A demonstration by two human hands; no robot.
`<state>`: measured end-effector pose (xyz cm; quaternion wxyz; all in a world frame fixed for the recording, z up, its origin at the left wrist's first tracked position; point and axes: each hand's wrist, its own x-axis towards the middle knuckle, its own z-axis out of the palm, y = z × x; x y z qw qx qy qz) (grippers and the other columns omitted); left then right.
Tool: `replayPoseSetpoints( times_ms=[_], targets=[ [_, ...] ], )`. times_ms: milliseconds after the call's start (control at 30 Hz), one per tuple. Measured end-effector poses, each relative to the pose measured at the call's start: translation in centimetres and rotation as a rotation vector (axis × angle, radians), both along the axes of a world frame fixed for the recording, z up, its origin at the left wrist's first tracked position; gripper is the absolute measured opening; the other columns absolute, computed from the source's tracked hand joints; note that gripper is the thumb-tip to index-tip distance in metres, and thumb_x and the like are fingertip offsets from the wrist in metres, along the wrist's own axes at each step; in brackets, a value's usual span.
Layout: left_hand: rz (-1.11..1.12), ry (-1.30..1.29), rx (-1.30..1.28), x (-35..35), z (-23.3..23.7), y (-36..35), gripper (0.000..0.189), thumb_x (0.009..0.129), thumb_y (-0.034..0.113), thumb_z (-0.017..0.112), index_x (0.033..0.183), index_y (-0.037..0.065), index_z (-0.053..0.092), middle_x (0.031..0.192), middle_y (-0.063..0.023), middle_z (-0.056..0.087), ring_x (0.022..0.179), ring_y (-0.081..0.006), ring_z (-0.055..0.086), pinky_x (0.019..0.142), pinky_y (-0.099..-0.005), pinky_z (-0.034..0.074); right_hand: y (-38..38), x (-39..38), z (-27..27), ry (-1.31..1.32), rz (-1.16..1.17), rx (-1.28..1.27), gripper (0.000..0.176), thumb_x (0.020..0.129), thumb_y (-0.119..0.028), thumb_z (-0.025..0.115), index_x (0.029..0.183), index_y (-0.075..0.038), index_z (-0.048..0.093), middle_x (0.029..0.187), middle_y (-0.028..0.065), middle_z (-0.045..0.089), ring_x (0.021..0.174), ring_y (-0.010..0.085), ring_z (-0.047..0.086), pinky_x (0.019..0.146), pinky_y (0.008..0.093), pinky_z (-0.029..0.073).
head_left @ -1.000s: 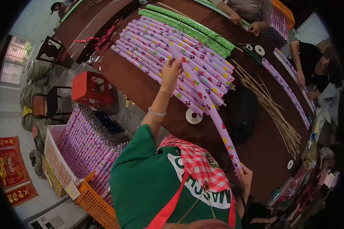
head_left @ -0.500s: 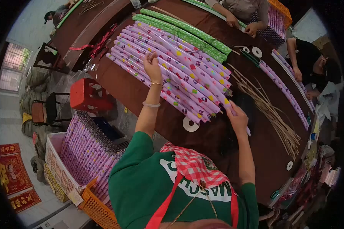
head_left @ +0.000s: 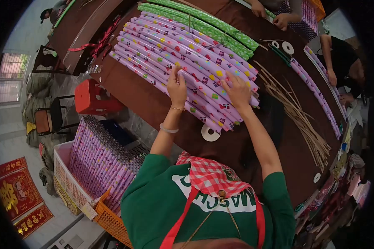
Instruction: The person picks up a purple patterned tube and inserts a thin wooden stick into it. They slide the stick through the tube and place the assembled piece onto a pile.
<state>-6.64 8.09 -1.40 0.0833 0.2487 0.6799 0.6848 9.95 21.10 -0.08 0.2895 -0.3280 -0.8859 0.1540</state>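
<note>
Many long pink paper-wrapped tubes dotted with coloured squares [head_left: 187, 54] lie side by side on the brown counter [head_left: 224, 151], upper centre of the frame. The left hand [head_left: 177, 85] and right hand [head_left: 237, 89] rest on them, fingers stretched out flat, clasping nothing.

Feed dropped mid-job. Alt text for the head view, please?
The left hand and right hand rest open on a pile of purple patterned rolls on a brown table. Green rolls lie beyond the pile, tan strips to its right, a white ring in front of it.
</note>
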Motion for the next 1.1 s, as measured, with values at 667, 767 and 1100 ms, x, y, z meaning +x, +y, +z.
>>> replayPoseSetpoints(
  times_ms=[667,767,1100],
  targets=[
    [-0.223,1.107,-0.666,-0.1,-1.4,3.5,0.039,0.09,0.026,0.044,0.127,0.012,0.046,0.134,-0.0067,0.041,0.125,-0.0245,0.036,0.1,-0.0474,0.028,-13.1,29.4,0.6,0.086,-0.706,-0.137,0.014,0.085,-0.011,0.056,0.095,-0.004,0.063,0.095,0.0076,0.062,0.088,0.0243,0.057,0.083,0.0346,0.041],
    [-0.267,1.102,-0.643,-0.4,-1.2,3.7,0.041,0.088,0.025,0.048,0.125,0.009,0.046,0.131,-0.0117,0.043,0.123,-0.029,0.037,0.099,-0.0455,0.03,-18.0,35.4,-1.9,0.226,-0.951,-0.201,0.016,0.087,-0.01,0.053,0.095,0.0,0.063,0.092,0.0124,0.062,0.085,0.0266,0.059,0.075,0.0333,0.046],
    [-0.85,0.99,-0.411,16.8,2.8,14.2,0.04,0.081,0.009,0.054,0.12,0.002,0.046,0.122,-0.0199,0.047,0.117,-0.0367,0.041,0.096,-0.04,0.036,-17.5,38.7,-5.6,0.244,-1.062,-0.279,0.016,0.086,-0.011,0.054,0.095,-0.002,0.063,0.096,0.0101,0.061,0.089,0.0266,0.056,0.078,0.0352,0.045]
  ],
)
